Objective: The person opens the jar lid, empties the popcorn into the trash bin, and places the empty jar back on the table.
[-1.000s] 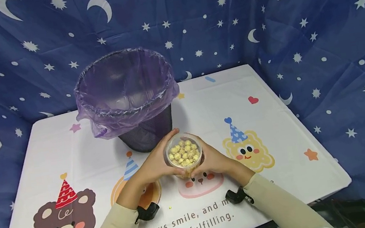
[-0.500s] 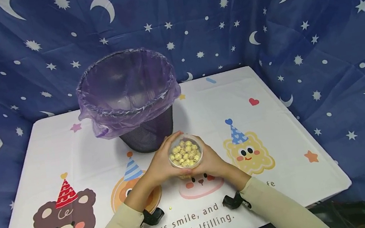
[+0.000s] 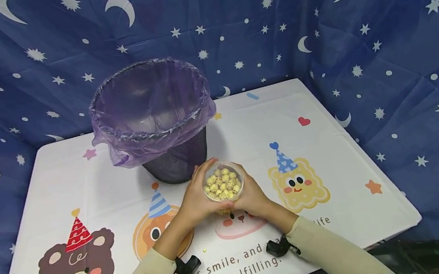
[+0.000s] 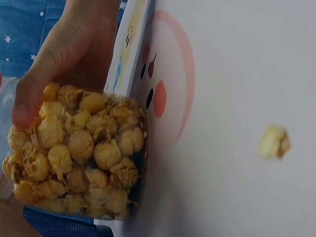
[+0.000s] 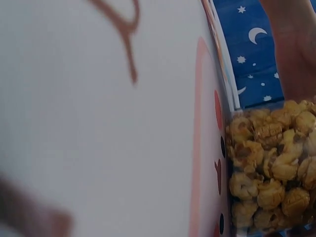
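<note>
Both hands grip one clear plastic tub of popcorn at the table's middle. The tub [image 3: 221, 163] has an uncovered round top, and the yellow popcorn [image 3: 223, 185] shows through it. My left hand [image 3: 198, 200] wraps its left side; my right hand [image 3: 253, 193] wraps the right, the thumbs nearly meeting at the near side. In the left wrist view, the right hand [image 4: 64, 54] curls over the tub, whose clear wall shows packed popcorn [image 4: 81, 153]. From the right wrist view, the left hand [image 5: 296, 59] appears behind the popcorn [image 5: 271, 173].
Behind the tub, to the left, stands a black mesh bin [image 3: 181, 160] lined with a purple bag [image 3: 154, 148]. One small popcorn crumb [image 3: 205, 250] lies on the printed white tablecloth [image 3: 243, 129]. A blue starry curtain [image 3: 229, 24] borders the table's back and sides.
The tub has shifted very slightly right in the head view, still between both hands. Both wrists have come a little closer together. The bin has stayed in place.
</note>
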A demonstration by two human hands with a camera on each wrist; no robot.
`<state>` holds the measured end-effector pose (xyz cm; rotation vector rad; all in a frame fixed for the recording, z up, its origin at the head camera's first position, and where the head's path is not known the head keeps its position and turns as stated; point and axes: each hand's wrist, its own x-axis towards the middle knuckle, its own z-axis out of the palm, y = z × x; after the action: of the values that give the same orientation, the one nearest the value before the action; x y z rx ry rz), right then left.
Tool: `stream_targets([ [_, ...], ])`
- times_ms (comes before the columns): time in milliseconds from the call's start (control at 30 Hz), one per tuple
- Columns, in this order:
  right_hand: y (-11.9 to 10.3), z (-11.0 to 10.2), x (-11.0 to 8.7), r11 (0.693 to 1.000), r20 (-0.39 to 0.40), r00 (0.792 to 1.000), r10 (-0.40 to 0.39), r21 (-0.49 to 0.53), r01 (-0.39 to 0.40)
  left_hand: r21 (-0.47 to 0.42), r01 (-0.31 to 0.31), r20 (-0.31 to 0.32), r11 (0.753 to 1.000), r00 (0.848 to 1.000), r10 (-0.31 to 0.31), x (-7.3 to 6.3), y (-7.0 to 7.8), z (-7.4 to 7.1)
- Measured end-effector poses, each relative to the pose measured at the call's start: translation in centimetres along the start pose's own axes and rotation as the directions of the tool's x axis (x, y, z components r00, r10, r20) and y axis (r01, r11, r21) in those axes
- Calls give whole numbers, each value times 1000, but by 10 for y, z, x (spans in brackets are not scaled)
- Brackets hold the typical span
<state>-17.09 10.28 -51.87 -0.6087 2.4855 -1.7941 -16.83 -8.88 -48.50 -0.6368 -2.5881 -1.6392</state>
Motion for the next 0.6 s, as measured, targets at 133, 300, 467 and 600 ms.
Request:
stream_targets([
  [133,-1,3,-1,1000,-28,1000,8,-10,-8,-10,-11,-31,1000,999,11,0,1,3],
  [300,-2,5,-3,1000,-54,998,10,-5,-10,-7,-19,-81,1000,997,18,-2,3,6],
  [467,-4,8,-4,1000,-70,998,12,7,-11,9,-11,-136,1000,991,12,-4,4,12],
  [600,-6,9,-7,1000,-91,996,11,-21,-13,13,7,-175,1000,985,-5,-7,7,16],
])
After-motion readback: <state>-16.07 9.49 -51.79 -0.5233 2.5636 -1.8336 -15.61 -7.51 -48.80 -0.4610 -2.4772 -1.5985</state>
